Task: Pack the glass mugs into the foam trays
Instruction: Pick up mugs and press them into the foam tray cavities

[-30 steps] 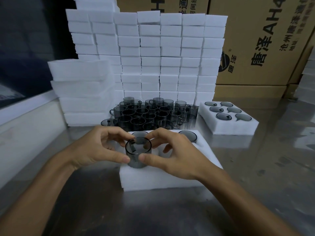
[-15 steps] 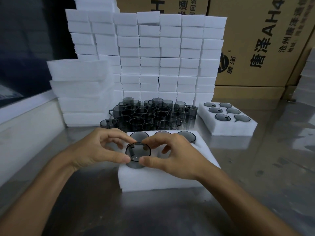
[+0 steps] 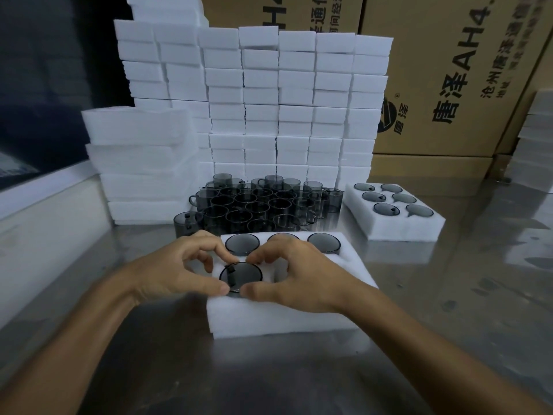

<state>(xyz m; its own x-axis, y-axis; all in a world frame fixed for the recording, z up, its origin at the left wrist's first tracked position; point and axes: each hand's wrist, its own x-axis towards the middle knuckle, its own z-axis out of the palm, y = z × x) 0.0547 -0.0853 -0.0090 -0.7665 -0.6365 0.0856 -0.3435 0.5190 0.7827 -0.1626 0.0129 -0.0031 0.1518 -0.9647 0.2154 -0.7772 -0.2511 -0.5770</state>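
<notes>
1. Two hands work over the near tray (image 3: 269,319): the left hand (image 3: 176,271) and the right hand (image 3: 302,280) both pinch the rim of one smoky mug (image 3: 241,275) between thumb and fingertips.
2. That mug sits sunk in the tray's front-left pocket, its rim about level with the foam, its handle at the left side of the pocket.
3. Three more mugs fill the tray's back row; the middle one is partly hidden behind the right hand's fingers.
4. Right of the held mug, the front pockets are covered by the right hand, so their contents cannot be told.
5. Loose mugs (image 3: 257,205) stand upright in a tight cluster just behind the tray on the steel table (image 3: 449,295).
6. A second tray (image 3: 392,211), with six mugs seated in it, lies to the right of the cluster.
7. Foam stacks (image 3: 284,100) rise behind the mugs, a lower foam pile (image 3: 137,160) at their left, and cardboard boxes (image 3: 449,85) stand at the back right.
</notes>
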